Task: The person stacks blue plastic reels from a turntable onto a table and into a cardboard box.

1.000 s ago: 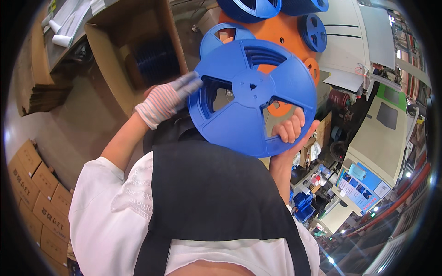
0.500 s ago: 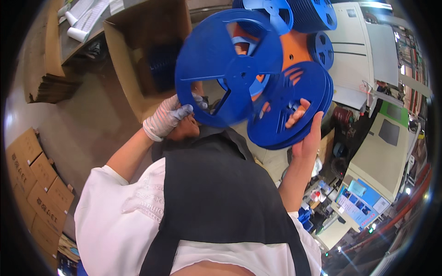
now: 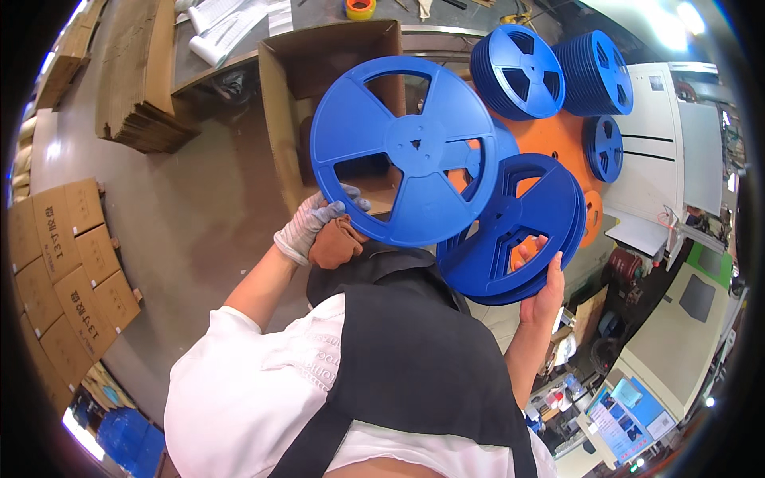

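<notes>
Reel of blue plastic (image 3: 432, 151): held in front of open cardboard box (image 3: 278, 111), overlapping it in view | gloved left hand (image 3: 307, 227): fingers closed on reel's lower-left rim | bare right hand (image 3: 544, 295): grips lower-right rim of darker blue reel stack (image 3: 538, 207), fingertips through window | other reel stacks (image 3: 535, 68) stand on orange surface (image 3: 542, 131)

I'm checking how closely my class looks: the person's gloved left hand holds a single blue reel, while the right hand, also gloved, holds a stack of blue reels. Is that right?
Not quite: the right hand is bare, as the head view shows. It does hold a stack of blue reels, and the gloved left hand holds a single blue reel.
</notes>
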`<state>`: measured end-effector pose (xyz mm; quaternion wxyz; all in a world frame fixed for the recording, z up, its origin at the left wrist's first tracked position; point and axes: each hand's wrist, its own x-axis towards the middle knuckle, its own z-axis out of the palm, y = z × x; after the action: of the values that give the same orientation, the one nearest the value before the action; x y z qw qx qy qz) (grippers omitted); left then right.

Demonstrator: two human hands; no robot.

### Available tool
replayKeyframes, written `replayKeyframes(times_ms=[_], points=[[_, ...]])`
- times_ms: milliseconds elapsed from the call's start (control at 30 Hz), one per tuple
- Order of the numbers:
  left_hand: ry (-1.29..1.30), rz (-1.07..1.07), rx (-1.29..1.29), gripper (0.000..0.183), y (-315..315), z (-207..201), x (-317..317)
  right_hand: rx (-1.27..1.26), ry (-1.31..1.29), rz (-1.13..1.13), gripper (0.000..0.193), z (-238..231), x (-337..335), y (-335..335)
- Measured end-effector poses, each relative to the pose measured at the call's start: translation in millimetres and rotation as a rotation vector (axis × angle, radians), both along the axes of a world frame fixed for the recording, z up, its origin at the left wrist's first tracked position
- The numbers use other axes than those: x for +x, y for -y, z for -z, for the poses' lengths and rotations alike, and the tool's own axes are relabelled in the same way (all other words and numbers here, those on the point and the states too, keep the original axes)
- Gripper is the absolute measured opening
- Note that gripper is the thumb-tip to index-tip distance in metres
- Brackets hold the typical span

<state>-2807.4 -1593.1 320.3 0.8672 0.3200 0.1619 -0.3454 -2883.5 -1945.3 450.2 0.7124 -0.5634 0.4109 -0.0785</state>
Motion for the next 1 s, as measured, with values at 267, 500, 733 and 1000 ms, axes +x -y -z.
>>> replayKeyframes(times_ms=[267, 500, 733, 1000], points=[[0.172, -0.001, 0.813, 0.022, -51.4, 65.7, -3.9, 0.064, 0.016, -0.017, 0.046, 11.2, -4.2, -3.5], [0.132, 0.286, 1.38, 0.026, -61.3, 161.9, 7.4, 0.128, 0.152, 0.026, 0.048, 16.0, -11.8, -6.8], [0.044, 0.138, 0.917, 0.029, -49.0, 207.7, 17.7, 0.334, 0.412, 0.11, 0.045, 12.9, -22.8, 8.4], [0.066, 0.667, 0.198, 0.023, 2.6, 145.7, -29.4, 0.589, 0.647, 0.027, 0.046, 19.1, -37.4, 15.3]])
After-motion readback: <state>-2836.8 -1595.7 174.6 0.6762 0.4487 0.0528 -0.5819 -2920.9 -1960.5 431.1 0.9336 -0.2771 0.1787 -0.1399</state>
